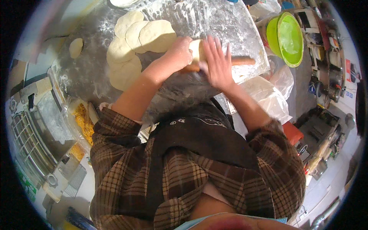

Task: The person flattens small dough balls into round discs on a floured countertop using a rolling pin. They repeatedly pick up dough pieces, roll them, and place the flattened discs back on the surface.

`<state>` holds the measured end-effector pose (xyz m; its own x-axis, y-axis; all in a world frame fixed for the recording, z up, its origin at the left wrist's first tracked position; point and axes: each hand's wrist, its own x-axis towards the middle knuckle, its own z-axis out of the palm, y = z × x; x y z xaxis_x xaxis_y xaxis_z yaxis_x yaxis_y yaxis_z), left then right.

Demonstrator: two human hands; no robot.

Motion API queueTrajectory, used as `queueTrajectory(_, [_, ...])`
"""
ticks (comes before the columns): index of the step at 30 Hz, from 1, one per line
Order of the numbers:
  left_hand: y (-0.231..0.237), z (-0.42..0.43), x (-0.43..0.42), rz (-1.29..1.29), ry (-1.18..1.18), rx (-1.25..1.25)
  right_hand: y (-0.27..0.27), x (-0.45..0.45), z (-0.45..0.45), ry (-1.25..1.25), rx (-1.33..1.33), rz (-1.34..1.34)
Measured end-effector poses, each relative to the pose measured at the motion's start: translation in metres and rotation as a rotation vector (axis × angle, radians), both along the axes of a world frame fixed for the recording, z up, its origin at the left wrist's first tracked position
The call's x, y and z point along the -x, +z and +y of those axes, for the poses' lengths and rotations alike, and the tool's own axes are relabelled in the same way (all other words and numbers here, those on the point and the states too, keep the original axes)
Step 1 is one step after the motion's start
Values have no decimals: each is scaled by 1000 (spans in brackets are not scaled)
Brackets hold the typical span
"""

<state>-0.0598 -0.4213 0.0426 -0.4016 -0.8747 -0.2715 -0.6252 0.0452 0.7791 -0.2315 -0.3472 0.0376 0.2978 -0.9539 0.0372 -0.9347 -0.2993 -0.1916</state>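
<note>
Between my hands lies a pale dough piece (196, 49) on a floured dark work table (218, 20). My left hand (181, 54) has its fingers curled onto the left edge of this dough. Flat, with fingers stretched out and slightly blurred, my right hand (217, 63) rests across a wooden rolling pin (243, 61). The pin's right end sticks out past that hand; its left part shows below the dough. Several rolled dough rounds (158, 36) overlap in a curve left of my hands. A small dough piece (76, 48) sits apart near the table's left side.
A lime-green plastic basin (290, 40) stands beyond the table's right edge. Clear plastic bags (267, 95) bunch up near the right front corner. At the left is a bag of yellow-orange food (83, 119) beside a metal machine with a grille (30, 138). Cluttered shelves (330, 54) line the far right.
</note>
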Motion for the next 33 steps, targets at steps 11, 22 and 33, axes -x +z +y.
queueTrajectory(11, [0,28,-19,44,205,-26,5,-9,46,-37,-239,52])
queueTrajectory(22, [-12,14,-20,-51,169,144,0,-28,-10,-5,109,-156])
queueTrajectory(33, [-10,17,-40,-51,100,60,-15,-44,-36,-22,146,-179])
